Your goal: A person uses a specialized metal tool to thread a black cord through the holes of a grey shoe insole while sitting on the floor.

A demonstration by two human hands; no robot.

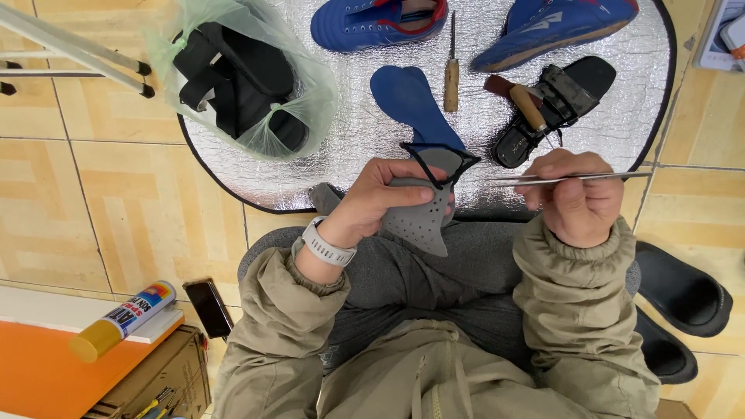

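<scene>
My left hand grips a grey perforated shoe piece with a black strap edge, held over my lap. My right hand is closed on a thin metal tool that lies level and points left toward the grey piece, its tip just short of it. Beyond my hands a blue insole lies on a silver reflective mat.
On the mat lie two blue shoes, a wooden-handled awl, a black sandal and a green bag holding black sandals. Black slippers sit right. A spray can, phone and cardboard box are lower left.
</scene>
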